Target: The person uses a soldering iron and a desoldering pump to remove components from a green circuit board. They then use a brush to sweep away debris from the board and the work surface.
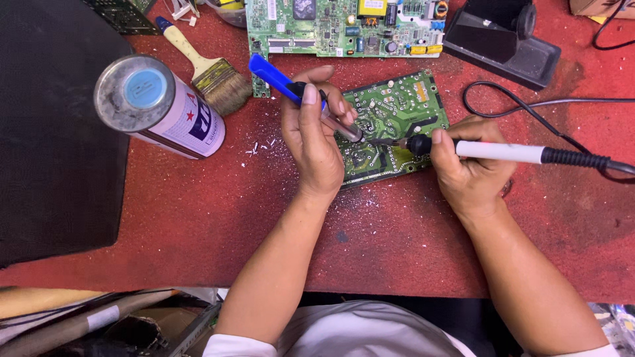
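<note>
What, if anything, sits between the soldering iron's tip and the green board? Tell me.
Nothing visible. The right hand holds the soldering iron with its tip at the circuit board; the left hand brings the blue desoldering pump down beside it.

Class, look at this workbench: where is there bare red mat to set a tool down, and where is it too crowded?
Free: red mat between the forearms, below the green circuit board; also below the spray can, left of the left hand. Crowded: the top edge, with brush, larger circuit board, black stand; and right of the right hand, where the soldering iron cord runs.
</note>
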